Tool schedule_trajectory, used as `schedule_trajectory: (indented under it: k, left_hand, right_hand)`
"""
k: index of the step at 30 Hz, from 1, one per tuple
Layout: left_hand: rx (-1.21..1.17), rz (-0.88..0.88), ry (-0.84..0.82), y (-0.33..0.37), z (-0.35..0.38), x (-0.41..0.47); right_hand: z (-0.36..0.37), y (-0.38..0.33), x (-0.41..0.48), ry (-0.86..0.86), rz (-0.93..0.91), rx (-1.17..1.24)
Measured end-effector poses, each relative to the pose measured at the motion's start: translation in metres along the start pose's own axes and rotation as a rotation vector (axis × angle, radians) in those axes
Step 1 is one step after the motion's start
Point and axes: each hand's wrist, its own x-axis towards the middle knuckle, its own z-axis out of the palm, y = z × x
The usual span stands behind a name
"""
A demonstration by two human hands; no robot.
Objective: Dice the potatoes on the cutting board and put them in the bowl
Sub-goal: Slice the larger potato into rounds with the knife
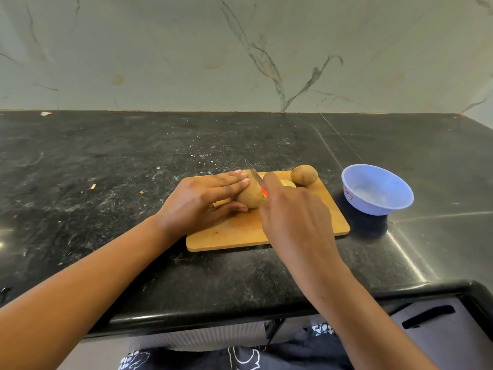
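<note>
I had the potato point(249, 196) lying on its side near the middle of the cutting board point(226, 236). My left grip point(197, 201) clasped it, fingers stretched over the top and thumb tucked against the near side. My right grip point(293, 217) was closed round the red handle of the knife point(253, 173), whose blade slanted down at the potato's right end. I judged the potato firm and dense, heavy enough to sit yet round enough to roll, with dry skin that held well; any fresh cut face would be wet and slick. The place to hold was the uncut bulk, left of the blade, fingertips kept back. A pale cut piece point(288, 183) lay just behind my right grip, close beside the second potato point(304, 175) at the board's far right corner. The blue bowl point(373, 206) stood on the bench point(133, 161) just right of the board, with no potato in it that I could see.
</note>
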Motion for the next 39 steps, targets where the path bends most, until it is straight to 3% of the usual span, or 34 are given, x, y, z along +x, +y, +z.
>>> schedule_trajectory:
  k: [10, 39]
  left_hand:
    - [0.017, 0.008, -0.011, -0.002, 0.001, 0.001]
    - [0.023, 0.043, 0.010, -0.003, 0.003, 0.001]
  right_hand:
    - [0.007, -0.005, -0.001, 0.009, 0.016, -0.133]
    - [0.018, 0.007, -0.019, -0.049, -0.008, -0.109]
